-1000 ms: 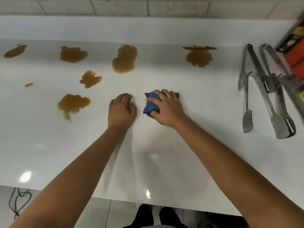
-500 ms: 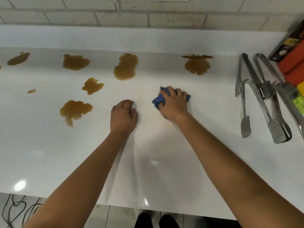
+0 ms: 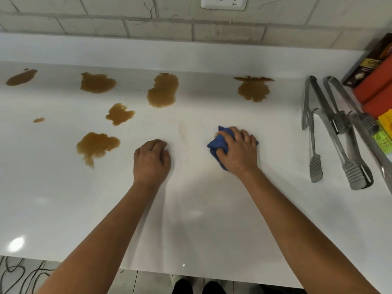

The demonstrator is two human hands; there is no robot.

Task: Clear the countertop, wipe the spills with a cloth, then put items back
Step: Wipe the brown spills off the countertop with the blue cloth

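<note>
My right hand (image 3: 238, 150) grips a bunched blue cloth (image 3: 216, 145) and presses it onto the white countertop (image 3: 191, 219) at mid-counter. My left hand (image 3: 151, 160) rests on the counter to the left of the cloth, fingers curled under, holding nothing. Several brown spills lie on the surface: one at the left front (image 3: 96, 145), a small one behind it (image 3: 119, 113), a tall one at the centre back (image 3: 163, 90), one at the right back (image 3: 253, 90), and more at the far left (image 3: 97, 82). A faint brown smear (image 3: 182, 132) shows between my hands.
Metal tongs (image 3: 337, 132) lie in a pile at the right. Behind them stand a dark box (image 3: 369, 64), orange packages (image 3: 377, 88) and a yellow-green item (image 3: 385, 132). A tiled wall with an outlet (image 3: 223, 3) backs the counter. Cables (image 3: 17, 274) lie on the floor below.
My right hand slid the blue cloth away from my left hand, toward the right, leaving a faint smear. My left hand stayed put. The view tilted up slightly.
</note>
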